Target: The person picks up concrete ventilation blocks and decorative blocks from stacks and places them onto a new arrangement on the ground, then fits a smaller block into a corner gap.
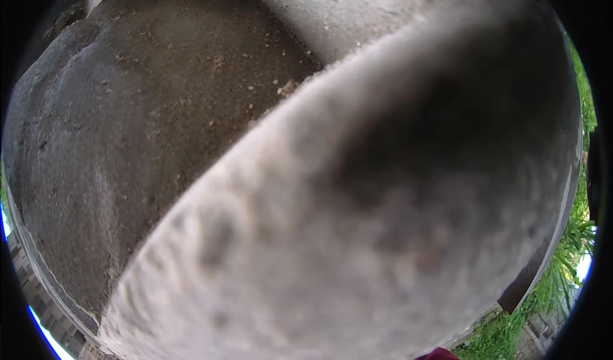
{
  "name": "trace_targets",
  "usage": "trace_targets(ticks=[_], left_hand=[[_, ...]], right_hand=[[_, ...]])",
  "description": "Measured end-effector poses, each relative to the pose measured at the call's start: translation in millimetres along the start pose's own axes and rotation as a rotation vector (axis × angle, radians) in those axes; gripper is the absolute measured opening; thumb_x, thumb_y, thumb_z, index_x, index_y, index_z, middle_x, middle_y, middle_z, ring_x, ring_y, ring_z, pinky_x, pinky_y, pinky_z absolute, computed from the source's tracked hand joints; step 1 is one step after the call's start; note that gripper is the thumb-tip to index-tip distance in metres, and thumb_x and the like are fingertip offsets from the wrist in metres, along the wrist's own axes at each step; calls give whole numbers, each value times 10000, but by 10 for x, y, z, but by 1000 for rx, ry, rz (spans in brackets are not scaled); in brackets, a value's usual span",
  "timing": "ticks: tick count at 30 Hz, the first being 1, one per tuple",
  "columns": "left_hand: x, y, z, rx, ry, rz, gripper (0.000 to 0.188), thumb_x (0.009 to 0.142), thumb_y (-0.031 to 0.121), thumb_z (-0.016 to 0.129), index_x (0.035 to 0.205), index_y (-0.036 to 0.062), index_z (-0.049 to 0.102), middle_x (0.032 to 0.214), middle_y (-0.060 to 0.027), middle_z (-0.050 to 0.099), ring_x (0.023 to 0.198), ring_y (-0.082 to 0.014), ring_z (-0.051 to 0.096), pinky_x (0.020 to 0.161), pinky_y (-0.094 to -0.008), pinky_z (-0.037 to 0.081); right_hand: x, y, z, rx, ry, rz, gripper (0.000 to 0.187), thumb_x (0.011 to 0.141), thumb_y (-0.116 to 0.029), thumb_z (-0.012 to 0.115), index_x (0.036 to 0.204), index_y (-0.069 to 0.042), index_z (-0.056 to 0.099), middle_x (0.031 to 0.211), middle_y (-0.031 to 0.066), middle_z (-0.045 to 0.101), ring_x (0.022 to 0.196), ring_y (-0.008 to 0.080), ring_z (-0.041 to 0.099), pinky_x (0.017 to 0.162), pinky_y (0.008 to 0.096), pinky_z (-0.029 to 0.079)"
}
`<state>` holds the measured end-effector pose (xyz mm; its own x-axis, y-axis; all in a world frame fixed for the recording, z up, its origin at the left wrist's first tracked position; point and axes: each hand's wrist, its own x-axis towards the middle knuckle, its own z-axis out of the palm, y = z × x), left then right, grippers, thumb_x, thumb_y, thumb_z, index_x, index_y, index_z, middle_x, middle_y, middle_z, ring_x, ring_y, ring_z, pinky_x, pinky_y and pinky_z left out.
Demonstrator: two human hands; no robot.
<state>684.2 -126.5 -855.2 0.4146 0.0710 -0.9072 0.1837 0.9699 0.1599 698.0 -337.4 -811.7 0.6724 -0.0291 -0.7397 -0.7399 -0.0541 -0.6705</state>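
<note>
Neither of my hands shows in the head view. Very close up, a pale, rough, concrete-like surface (287, 258) runs diagonally from the lower left to the upper right and is badly blurred. A dark shadow (434, 130) lies over its upper right part. Behind its edge is a dark grey-brown, smooth-looking surface (128, 117) with grit and small crumbs scattered on it. At the bottom edge a small bit of dark red cloth-like material (439, 354) peeks in.
At the top, another pale speckled wall-like face (332, 8) meets the dark surface. Green grass (562, 270) grows along the right rim, with a dark brown flat piece (527, 283) beside it. Brick-patterned paving (45, 306) shows at the lower left.
</note>
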Motion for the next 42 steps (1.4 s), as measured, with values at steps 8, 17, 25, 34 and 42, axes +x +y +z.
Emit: trace_targets(ticks=[8,17,25,34,42], left_hand=[[-479,-66,600,85,316,68,548,938,449,305,1284,47,441,1325,-124,446,1209,-268,421,1017,-429,312],[-2033,346,359,663,152,94,585,939,445,359,1382,64,333,1433,-96,346,1328,-224,307,1064,-402,235],[-4917,952,1095,635,-217,170,405,934,367,423,1195,74,523,1199,-78,567,1121,-193,500,946,-397,348],[-7218,1365,517,290,-159,568,353,945,342,420,1123,63,543,1087,-75,611,992,-169,566,861,-344,433],[-8505,1396,-625,3,-31,843,365,945,352,414,1104,60,564,1050,-68,632,947,-153,581,805,-327,433]], right_hand=[[-14,-221,-93,-17,-71,-61,416,807,-344,661,946,41,586,780,71,604,682,180,565,594,333,447],[-1317,-1100,273,-27,-85,263,442,883,-247,584,1199,36,458,1092,139,541,1034,267,549,888,403,468],[-3711,-2847,627,54,-519,104,313,915,-231,520,1138,-11,506,1060,134,610,949,234,603,804,364,496],[-5556,-3888,673,-37,-841,131,320,926,-238,489,1151,-10,493,1054,142,612,915,238,613,783,365,500],[-6670,-3815,1398,-260,-1096,49,365,894,-306,524,1138,-34,521,1041,117,623,915,217,605,797,365,479]])
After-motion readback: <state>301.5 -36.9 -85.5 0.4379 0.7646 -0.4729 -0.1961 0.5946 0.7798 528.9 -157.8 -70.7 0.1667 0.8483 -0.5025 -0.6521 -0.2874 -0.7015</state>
